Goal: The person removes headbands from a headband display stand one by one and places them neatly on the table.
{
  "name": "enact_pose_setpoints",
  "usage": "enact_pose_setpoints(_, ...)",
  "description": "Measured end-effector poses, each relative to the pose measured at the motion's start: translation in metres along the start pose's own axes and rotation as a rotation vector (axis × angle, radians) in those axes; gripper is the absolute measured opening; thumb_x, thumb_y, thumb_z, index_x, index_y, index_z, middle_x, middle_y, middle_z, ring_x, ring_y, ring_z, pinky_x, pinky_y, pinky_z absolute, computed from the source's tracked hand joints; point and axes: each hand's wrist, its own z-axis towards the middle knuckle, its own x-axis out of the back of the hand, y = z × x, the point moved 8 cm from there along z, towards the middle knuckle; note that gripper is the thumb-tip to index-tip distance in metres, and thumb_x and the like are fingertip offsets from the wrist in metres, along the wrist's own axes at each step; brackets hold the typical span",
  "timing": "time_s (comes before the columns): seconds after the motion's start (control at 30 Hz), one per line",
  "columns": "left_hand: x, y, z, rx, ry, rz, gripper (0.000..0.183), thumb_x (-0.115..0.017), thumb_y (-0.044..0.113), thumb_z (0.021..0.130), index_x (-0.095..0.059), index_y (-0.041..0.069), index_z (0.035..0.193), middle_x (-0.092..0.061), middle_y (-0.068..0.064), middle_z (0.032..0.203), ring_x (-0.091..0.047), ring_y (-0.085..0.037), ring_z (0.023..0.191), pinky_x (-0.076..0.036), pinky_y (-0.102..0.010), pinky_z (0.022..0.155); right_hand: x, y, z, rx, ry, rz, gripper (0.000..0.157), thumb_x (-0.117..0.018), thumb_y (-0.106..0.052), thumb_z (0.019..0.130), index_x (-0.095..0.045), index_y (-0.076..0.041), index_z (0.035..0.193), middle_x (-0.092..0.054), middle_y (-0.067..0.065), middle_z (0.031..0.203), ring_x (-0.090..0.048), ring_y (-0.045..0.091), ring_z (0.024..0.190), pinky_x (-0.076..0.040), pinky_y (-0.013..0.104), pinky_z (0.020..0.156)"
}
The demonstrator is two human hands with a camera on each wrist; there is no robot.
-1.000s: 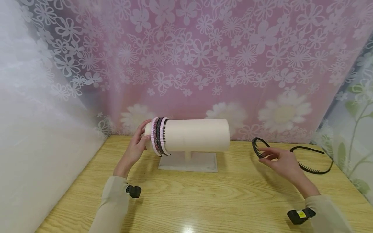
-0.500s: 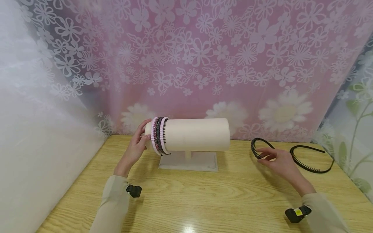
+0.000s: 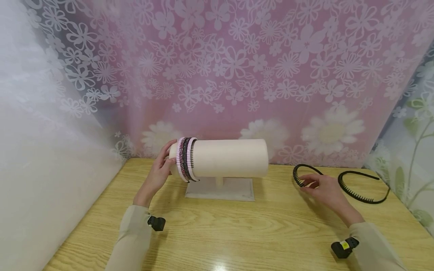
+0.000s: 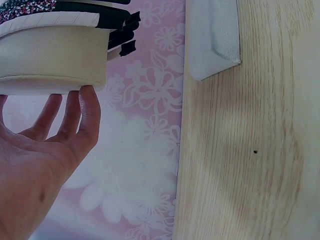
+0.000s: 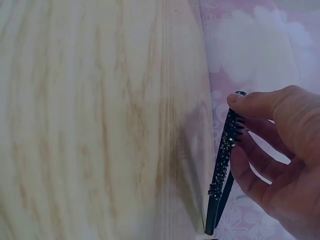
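Note:
A cream padded roll of a headband stand (image 3: 230, 158) lies level on a post over its grey base (image 3: 234, 192). Several headbands (image 3: 184, 160), pink ones and dark glittery ones, sit side by side around its left end. My left hand (image 3: 156, 176) holds that end, thumb in front; in the left wrist view its fingertips touch the roll's end rim (image 4: 50, 86). Well to the right of the stand, my right hand (image 3: 326, 190) pinches a black toothed headband (image 3: 295, 175) low over the table. The right wrist view shows glittering stones on this headband (image 5: 223, 155), thumb at its top.
Another black toothed headband (image 3: 359, 197) lies on the wooden table (image 3: 217, 226) at the far right, close behind the right hand. A pink flowered curtain (image 3: 217, 75) hangs along the table's back edge. A pale sheet (image 3: 51, 150) borders the left side.
My right hand has shifted slightly left and lower with the black headband, which now tilts closer to the table. The left hand stays at the roll's end.

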Motion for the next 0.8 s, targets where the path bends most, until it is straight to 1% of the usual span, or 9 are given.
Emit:
enact_pose_setpoints(0.1, 0.000, 0.000, 0.000, 0.000, 0.000, -0.003, 0.056, -0.042, 0.018, 0.107, -0.032, 0.037, 0.159, -0.044, -0.014, 0.154, -0.063, -0.022, 0.105, -0.059, -0.047, 0.077, 0.000, 0.001, 0.001, 0.005, -0.002, -0.009, 0.033, -0.081, -0.015, 0.087, -0.075, -0.007, 0.118, -0.078, 0.008, 0.092, -0.071, 0.021, 0.079, -0.055, 0.041, 0.069)
enact_pose_setpoints(0.2, -0.001, 0.000, 0.000, -0.004, -0.002, -0.003, 0.056, -0.043, 0.018, 0.108, -0.032, 0.037, 0.159, -0.043, -0.015, 0.154, -0.062, -0.022, 0.106, -0.059, -0.046, 0.077, 0.000, 0.003, 0.001, 0.006, -0.012, -0.010, 0.033, -0.080, -0.015, 0.087, -0.075, -0.006, 0.118, -0.078, 0.008, 0.093, -0.071, 0.021, 0.079, -0.056, 0.042, 0.069)
enact_pose_setpoints(0.47, 0.000, 0.001, 0.000, -0.012, 0.001, -0.007, 0.055, -0.043, 0.019, 0.108, -0.032, 0.036, 0.159, -0.043, -0.015, 0.153, -0.063, -0.021, 0.105, -0.058, -0.037, 0.074, -0.001, 0.007, 0.002, 0.028, -0.016, -0.007, 0.033, -0.080, -0.012, 0.086, -0.074, -0.003, 0.117, -0.077, 0.010, 0.092, -0.071, 0.023, 0.078, -0.057, 0.041, 0.067)
enact_pose_setpoints(0.67, 0.000, 0.001, 0.001, -0.017, -0.001, -0.011, 0.056, -0.043, 0.018, 0.107, -0.032, 0.035, 0.160, -0.043, -0.015, 0.154, -0.063, -0.021, 0.103, -0.058, -0.042, 0.073, -0.002, 0.011, 0.001, 0.024, -0.026, -0.014, 0.033, -0.080, -0.012, 0.086, -0.074, -0.001, 0.117, -0.077, 0.011, 0.092, -0.072, 0.024, 0.078, -0.057, 0.040, 0.066)
enact_pose_setpoints(0.8, 0.000, 0.001, 0.000, -0.017, 0.000, -0.016, 0.056, -0.043, 0.018, 0.107, -0.032, 0.036, 0.159, -0.043, -0.015, 0.154, -0.063, -0.020, 0.102, -0.058, -0.042, 0.073, -0.003, 0.013, 0.000, 0.019, -0.035, -0.013, 0.033, -0.080, -0.011, 0.086, -0.074, 0.000, 0.117, -0.076, 0.012, 0.092, -0.073, 0.026, 0.078, -0.058, 0.042, 0.068)
